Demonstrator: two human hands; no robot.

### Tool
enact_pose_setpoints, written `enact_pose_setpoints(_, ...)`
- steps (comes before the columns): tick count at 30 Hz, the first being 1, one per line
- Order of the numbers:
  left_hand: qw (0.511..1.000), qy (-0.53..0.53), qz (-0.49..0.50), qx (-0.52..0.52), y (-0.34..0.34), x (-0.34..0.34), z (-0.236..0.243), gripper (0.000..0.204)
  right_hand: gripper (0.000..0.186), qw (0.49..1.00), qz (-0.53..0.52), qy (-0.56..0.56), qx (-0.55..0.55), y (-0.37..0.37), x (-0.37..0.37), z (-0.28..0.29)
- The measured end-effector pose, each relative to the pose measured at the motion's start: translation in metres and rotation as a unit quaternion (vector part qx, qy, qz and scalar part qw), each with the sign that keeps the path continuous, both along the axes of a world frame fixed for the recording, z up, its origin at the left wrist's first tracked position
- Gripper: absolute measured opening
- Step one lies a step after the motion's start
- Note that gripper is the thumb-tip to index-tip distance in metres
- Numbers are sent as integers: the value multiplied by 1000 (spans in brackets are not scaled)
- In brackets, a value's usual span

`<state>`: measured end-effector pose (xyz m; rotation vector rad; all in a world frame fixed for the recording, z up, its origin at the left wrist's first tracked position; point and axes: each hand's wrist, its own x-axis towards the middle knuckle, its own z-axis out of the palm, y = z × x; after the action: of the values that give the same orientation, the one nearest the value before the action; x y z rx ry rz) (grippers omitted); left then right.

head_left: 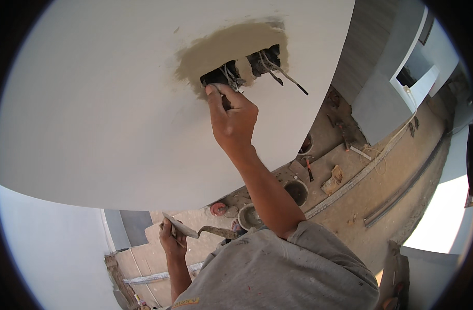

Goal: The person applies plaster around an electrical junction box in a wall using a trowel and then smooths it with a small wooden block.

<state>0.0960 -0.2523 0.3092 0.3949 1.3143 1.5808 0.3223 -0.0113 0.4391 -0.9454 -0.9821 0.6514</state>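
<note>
My right hand (231,111) reaches up to the left of two ragged rectangular openings (215,77) in the white wall (102,103). Its fingers are pinched at the lower left edge; whatever they hold is hidden. Beige filler (215,47) surrounds both holes. Loose cables (288,75) hang from the right opening (257,63), and shorter wires show in the left one. Low at the left, my left hand (173,237) grips a metal trowel (187,227) by its flat, pale part, the bent shank pointing toward my body.
Below the wall, buckets (296,192), a red round item (218,209), a hammer (309,168) and scraps lie on the dusty floor (386,191). Long straightedges (337,192) and pale cords stretch along it. Grey and white panels (376,77) stand at the upper right.
</note>
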Motion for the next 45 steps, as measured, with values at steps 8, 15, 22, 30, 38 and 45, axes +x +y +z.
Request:
enact_pose_setpoints(8, 1000, -21, -7, 7, 7, 6, -5, 26, 7, 987, -102, -120, 19, -8, 4, -17)
enact_pose_setpoints(15, 997, -5, -76, 2, 43, 52, 13, 25, 23, 981, 48, -125, -137, -108, 124, -167)
enact_pose_setpoints(22, 984, -26, -160, -69, 94, 145, 7, 23, 77, 849, 397, -227, -263, -195, 173, -253)
enact_pose_setpoints(30, 961, 36, -254, -100, 124, 198, -2, 31, 35, 905, 291, -43, -307, -193, 160, -208)
enact_pose_setpoints(38, 915, 173, -341, -129, 133, 173, -3, 32, 36, 850, 366, -140, -352, -188, 197, -210)
enact_pose_setpoints(45, 860, 356, -228, -287, 124, 104, -71, 46, 33, 882, 309, -264, -237, -188, 223, -255)
